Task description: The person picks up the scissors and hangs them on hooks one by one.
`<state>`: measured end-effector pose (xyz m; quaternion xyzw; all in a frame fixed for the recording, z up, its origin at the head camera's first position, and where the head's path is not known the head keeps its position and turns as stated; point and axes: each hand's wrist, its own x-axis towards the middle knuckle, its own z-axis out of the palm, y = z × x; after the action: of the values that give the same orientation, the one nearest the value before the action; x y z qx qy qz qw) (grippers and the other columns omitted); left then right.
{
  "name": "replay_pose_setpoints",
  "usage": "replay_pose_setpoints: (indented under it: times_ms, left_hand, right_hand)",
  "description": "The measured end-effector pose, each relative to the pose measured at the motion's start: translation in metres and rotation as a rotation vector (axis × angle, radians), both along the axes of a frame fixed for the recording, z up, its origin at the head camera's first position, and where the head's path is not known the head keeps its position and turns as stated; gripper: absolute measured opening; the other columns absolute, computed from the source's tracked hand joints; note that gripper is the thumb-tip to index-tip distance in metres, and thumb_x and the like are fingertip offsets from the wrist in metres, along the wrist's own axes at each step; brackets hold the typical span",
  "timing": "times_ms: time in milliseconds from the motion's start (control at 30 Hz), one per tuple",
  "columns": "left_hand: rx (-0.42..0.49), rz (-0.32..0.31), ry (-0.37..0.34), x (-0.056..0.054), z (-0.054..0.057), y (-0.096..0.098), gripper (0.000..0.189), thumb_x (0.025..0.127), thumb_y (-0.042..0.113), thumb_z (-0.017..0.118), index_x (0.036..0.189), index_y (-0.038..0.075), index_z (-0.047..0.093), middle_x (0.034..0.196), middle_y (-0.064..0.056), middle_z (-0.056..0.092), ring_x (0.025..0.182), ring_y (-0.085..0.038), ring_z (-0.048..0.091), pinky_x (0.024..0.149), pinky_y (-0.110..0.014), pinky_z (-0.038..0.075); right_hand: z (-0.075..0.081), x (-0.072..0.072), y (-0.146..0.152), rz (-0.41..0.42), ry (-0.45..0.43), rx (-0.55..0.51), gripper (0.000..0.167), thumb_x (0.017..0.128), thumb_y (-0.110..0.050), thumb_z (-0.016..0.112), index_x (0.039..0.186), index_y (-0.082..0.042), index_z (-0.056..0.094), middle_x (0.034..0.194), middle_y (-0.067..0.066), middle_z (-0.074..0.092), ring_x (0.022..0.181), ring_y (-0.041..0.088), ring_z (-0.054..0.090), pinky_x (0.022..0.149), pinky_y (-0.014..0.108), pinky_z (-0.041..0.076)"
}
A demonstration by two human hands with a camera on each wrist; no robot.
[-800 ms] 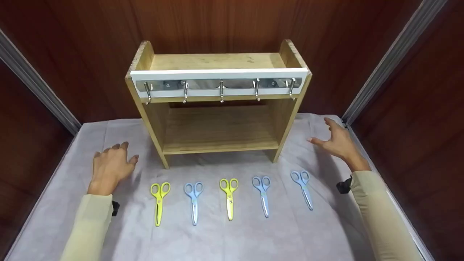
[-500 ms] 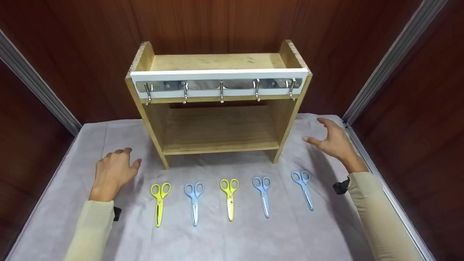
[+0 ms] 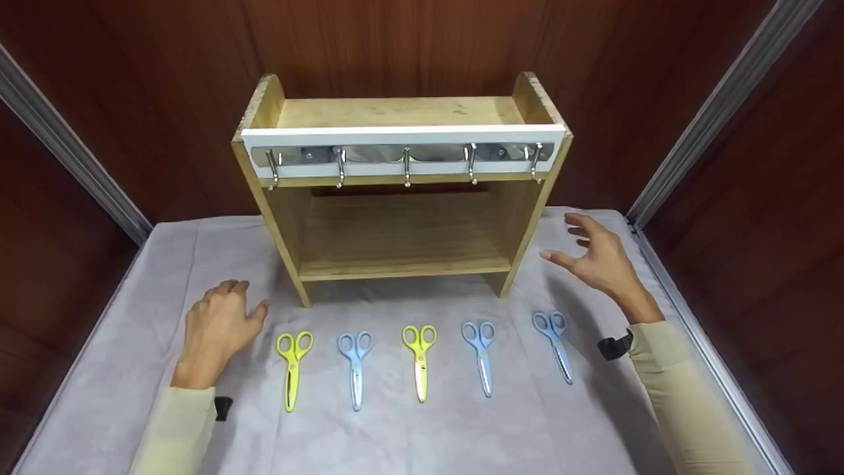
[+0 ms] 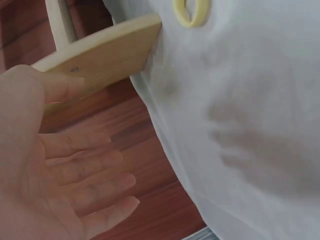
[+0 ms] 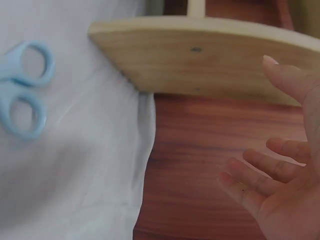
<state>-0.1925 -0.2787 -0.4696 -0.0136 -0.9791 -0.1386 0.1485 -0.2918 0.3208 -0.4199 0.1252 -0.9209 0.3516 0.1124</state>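
Nearest the person, five pairs of scissors lie in a row on the white cloth (image 3: 409, 442), handles away, in the same order as a moment ago: yellow scissors (image 3: 291, 369), blue scissors (image 3: 357, 369), middle yellow scissors (image 3: 421, 363), next blue scissors (image 3: 482, 359) and rightmost blue scissors (image 3: 560, 356). Just beyond the leftmost pair, the left hand (image 3: 219, 330) has drawn back toward the person and inward, and is now near those yellow handles; its fingers are extended, its thumb apart, nothing in its grasp. Farther off, the right hand (image 3: 600, 257) has edged inward too, past the rightmost handles, thumb and fingers parted around nothing. The two hands are well apart, so the work seems barely begun: both are nearer the scissors and the shelf, yet no pair is held. Behind the row, between the hands, stands the wooden shelf (image 3: 405, 269), the one bulky obstacle to sideways reaching; its white rail (image 3: 395, 134) carries five metal hooks (image 3: 407, 168), all bare. A brown wooden wall (image 3: 409, 46) rises behind.
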Motion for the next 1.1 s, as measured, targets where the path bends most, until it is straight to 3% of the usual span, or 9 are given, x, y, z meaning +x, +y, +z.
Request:
replay_pose_setpoints:
  times_ms: [133, 500, 767, 1100]
  left_hand:
    - [-0.007, 0.003, 0.004, 0.004, -0.007, 0.007, 0.057, 0.095, 0.031, 0.068, 0.131, -0.012, 0.063, 0.128, -0.036, 0.066, 0.112, -0.059, 0.064, 0.086, -0.072, 0.053]
    - [0.008, -0.005, -0.021, 0.016, -0.026, 0.017, 0.064, 0.096, 0.035, 0.068, 0.140, -0.011, 0.058, 0.144, -0.037, 0.057, 0.132, -0.058, 0.055, 0.103, -0.071, 0.048]
    - [0.018, 0.038, -0.028, 0.029, -0.038, 0.028, 0.069, 0.096, 0.043, 0.071, 0.136, -0.012, 0.060, 0.137, -0.036, 0.062, 0.123, -0.057, 0.061, 0.095, -0.070, 0.052]
    - [0.009, 0.064, -0.030, 0.043, -0.047, 0.046, 0.078, 0.094, 0.049, 0.074, 0.136, -0.014, 0.058, 0.135, -0.040, 0.061, 0.121, -0.058, 0.062, 0.095, -0.069, 0.053]
  right_hand:
    - [0.003, 0.006, -0.006, 0.025, 0.025, -0.035, 0.080, 0.085, -0.024, 0.089, 0.149, 0.003, 0.051, 0.148, 0.030, 0.058, 0.133, 0.050, 0.060, 0.110, 0.063, 0.050]
    - [0.008, 0.014, -0.022, 0.046, 0.045, -0.121, 0.074, 0.085, -0.023, 0.090, 0.147, -0.002, 0.055, 0.146, 0.023, 0.063, 0.131, 0.043, 0.065, 0.109, 0.056, 0.052]
    - [0.010, 0.018, -0.036, 0.029, 0.085, -0.207, 0.068, 0.084, -0.018, 0.090, 0.142, 0.000, 0.060, 0.141, 0.022, 0.066, 0.127, 0.042, 0.068, 0.104, 0.047, 0.055]
    - [0.008, 0.018, -0.051, 0.012, 0.120, -0.294, 0.059, 0.083, -0.014, 0.091, 0.135, 0.001, 0.066, 0.131, 0.022, 0.072, 0.118, 0.040, 0.072, 0.095, 0.022, 0.059]
